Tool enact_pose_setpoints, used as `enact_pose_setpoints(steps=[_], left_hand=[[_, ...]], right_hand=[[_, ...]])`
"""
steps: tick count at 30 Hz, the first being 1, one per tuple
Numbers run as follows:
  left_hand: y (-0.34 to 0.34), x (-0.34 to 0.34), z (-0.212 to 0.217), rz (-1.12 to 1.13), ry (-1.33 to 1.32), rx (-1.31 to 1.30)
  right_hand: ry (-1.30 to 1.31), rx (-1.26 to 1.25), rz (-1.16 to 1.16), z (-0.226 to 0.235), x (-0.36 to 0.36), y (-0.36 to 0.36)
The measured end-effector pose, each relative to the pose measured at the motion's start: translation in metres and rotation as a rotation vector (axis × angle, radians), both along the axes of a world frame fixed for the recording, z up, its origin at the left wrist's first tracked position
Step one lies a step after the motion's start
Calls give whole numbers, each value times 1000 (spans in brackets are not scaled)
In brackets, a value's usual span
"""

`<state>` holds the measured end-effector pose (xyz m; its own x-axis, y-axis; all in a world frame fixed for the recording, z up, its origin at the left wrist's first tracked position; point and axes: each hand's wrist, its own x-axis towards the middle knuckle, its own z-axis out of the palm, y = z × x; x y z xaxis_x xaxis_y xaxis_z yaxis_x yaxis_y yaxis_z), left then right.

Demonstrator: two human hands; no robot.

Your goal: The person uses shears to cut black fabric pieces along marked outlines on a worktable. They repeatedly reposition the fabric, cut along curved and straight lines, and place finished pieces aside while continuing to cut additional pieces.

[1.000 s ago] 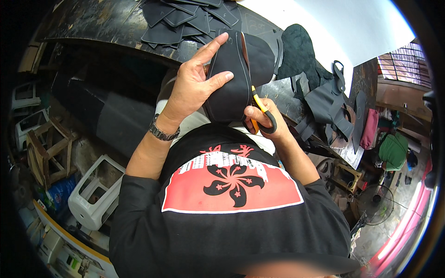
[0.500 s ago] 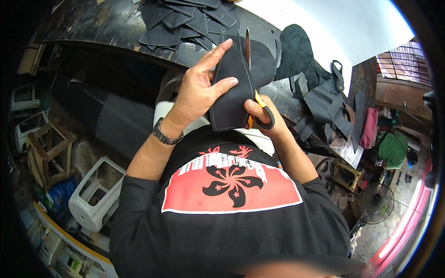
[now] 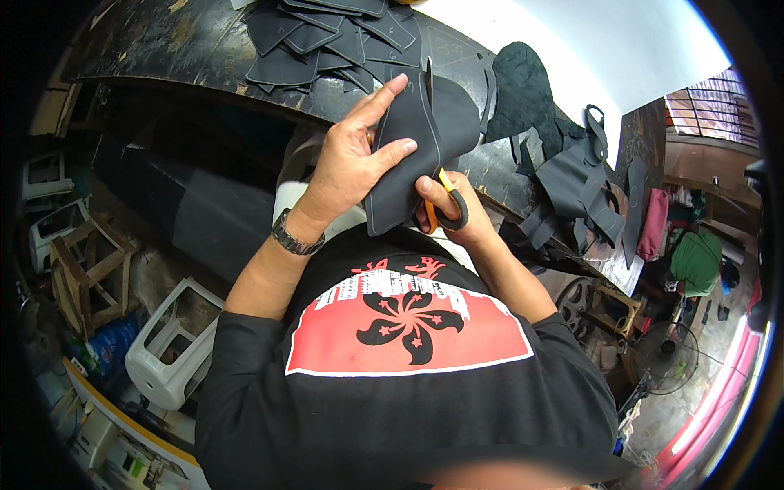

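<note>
From my remote seat I have the right hand (image 3: 459, 214) wrapped around the yellow-and-black-handled scissors (image 3: 449, 186), thumb over the grips; I cannot tell how far apart the blades stand, since black material hides most of them. I have the left hand (image 3: 347, 159) pinching a flat, black, leather-like panel with a pale traced outline (image 3: 414, 126), thumb on its upper face and index finger stretched along its left side. The panel lies directly left of and beyond the right-hand grip, the left hand holding its opposite side. Its long axis points away from the torso, leaning slightly right at the far end, and the exposed steel tip runs nearly parallel, just beside the traced right edge: that near-alignment is what matters most to me. Beyond the left fingertips sits a heap of outlined black pieces (image 3: 306, 41); farther right of the scissors lie tangled black offcuts (image 3: 572, 181).
</note>
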<state>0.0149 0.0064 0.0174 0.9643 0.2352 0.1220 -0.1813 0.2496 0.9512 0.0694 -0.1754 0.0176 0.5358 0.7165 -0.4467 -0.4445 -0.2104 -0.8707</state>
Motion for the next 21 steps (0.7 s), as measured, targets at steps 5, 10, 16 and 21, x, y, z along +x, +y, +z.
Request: enact_pose_setpoints(steps=[5,10,16,21], left_hand=[[-7,2,-4,2,-62,64],[-6,1,-7,-12,-44,-30],[5,5,-6,5,0,3],[30,21,15,109,-6,-31]], right_hand=[[-21,11,-17,-1,5,0],[15,16,-53,-6,4,1],[65,0,-172,-5,5,3],[384,298,-349,-6,20,9]])
